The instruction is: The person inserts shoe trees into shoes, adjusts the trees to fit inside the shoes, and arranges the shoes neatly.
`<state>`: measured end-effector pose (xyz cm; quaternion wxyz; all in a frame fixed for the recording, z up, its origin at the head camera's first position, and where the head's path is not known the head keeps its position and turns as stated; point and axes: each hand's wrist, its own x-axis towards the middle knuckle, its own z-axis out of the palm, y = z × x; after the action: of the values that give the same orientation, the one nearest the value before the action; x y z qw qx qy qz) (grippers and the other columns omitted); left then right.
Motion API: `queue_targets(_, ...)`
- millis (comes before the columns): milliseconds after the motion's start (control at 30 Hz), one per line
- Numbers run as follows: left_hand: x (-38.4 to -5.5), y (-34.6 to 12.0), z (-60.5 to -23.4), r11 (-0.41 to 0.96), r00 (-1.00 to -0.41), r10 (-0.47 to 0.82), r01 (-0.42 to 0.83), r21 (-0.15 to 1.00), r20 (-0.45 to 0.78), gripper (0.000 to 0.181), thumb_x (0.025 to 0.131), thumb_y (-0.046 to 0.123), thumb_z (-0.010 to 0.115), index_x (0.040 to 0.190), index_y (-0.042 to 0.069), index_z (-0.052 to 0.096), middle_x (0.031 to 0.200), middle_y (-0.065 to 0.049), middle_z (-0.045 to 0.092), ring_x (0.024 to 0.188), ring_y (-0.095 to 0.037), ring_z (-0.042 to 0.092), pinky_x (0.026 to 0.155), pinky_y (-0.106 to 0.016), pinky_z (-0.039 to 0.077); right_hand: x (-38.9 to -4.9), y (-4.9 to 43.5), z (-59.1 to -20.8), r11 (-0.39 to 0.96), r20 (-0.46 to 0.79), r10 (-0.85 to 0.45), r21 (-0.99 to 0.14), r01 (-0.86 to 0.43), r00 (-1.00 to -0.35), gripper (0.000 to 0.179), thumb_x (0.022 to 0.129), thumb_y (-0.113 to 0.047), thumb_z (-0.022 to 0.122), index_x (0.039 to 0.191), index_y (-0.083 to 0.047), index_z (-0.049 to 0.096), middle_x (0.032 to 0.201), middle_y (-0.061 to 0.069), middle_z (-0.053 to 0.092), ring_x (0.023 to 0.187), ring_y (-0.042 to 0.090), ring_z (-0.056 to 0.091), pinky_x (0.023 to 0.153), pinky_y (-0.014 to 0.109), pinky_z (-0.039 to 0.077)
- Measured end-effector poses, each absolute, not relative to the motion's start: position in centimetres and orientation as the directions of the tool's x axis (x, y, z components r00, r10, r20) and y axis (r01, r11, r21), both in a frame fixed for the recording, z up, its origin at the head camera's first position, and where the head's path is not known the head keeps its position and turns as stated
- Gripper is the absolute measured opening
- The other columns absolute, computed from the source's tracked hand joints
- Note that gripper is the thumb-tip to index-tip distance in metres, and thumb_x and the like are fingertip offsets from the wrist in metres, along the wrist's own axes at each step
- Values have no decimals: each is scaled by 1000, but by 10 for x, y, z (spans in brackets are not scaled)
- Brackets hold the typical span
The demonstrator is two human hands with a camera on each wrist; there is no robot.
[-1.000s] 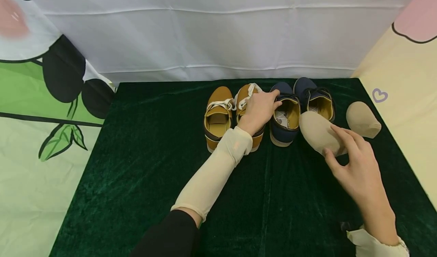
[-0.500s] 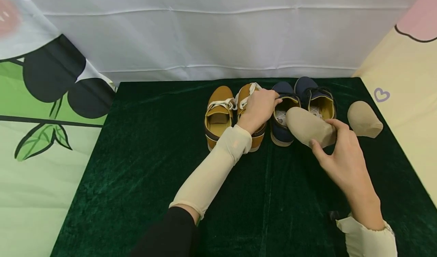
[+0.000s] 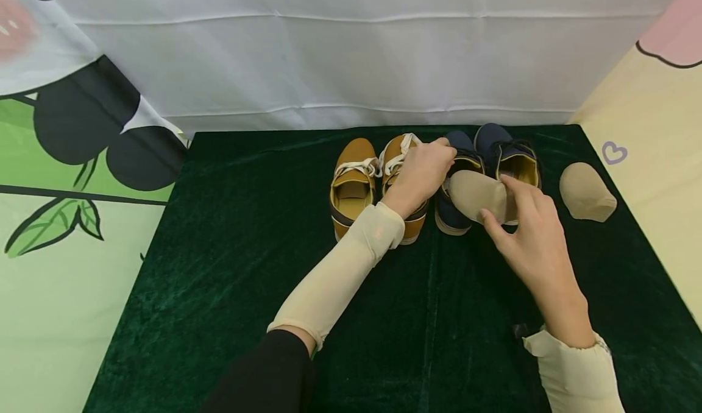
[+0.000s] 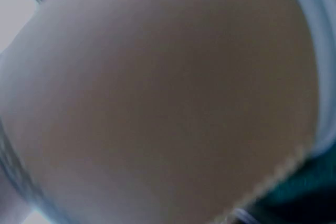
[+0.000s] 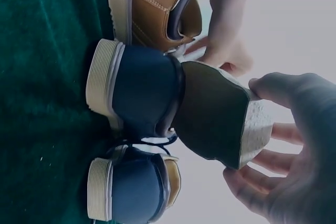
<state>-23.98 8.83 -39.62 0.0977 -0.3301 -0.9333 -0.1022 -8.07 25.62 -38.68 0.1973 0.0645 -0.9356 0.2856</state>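
Note:
My right hand [image 3: 534, 239] pinches a beige toe-shaped shoe filler [image 3: 474, 197] between thumb and fingers. In the right wrist view, the filler [image 5: 212, 111] has its rounded end over the opening of the left navy shoe [image 5: 144, 85]. At that shoe's tongue and laces, my left hand [image 3: 419, 178] pinches with its fingertips, partly hidden from the head view. The other navy shoe [image 3: 490, 139] stands close on its right. A second beige filler [image 3: 587, 192] lies on the cloth further right. Blurred skin fills most of the left wrist view.
A pair of tan shoes with white laces stands to the left; the left tan shoe [image 3: 353, 187] shows fully, while my left hand and sleeve cover part of the right tan shoe [image 3: 392, 151]. Dark green cloth [image 3: 230, 236] covers the table, with a white curtain [image 3: 329, 66] behind.
My right hand has carried the filler leftward, from in front of the right navy shoe to over the left one. My left hand has stayed nearly in place at the navy shoe's tongue.

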Motion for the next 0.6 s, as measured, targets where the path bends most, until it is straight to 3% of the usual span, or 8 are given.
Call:
queue_targets(167, -239, 91, -400, 729, -729, 628, 673, 123, 271, 23, 112, 22, 49, 115, 15, 71, 101, -3, 72, 74, -16, 68, 62, -26, 55, -85, 249, -387, 841, 406, 0, -495, -220, -914, 62, 92, -15, 78, 147, 0, 52, 144, 30, 54, 128, 50, 50, 109, 67, 39)
queue_targets(333, -239, 91, -406, 718, -726, 641, 682, 141, 248, 22, 115, 20, 37, 125, 15, 56, 83, -2, 62, 60, -15, 58, 52, -24, 43, -90, 244, -388, 852, 391, 18, -488, -191, -920, 62, 94, -19, 77, 148, -1, 52, 145, 31, 54, 130, 51, 49, 111, 68, 38)
queue_targets(600, -240, 91, -407, 695, -705, 660, 704, 144, 261, 27, 115, 17, 36, 136, 19, 53, 83, -1, 62, 62, -14, 57, 54, -23, 44, -96, 238, -387, 872, 407, 41, -461, -167, -913, 63, 94, -21, 77, 148, 0, 52, 141, 32, 56, 127, 52, 51, 109, 68, 40)
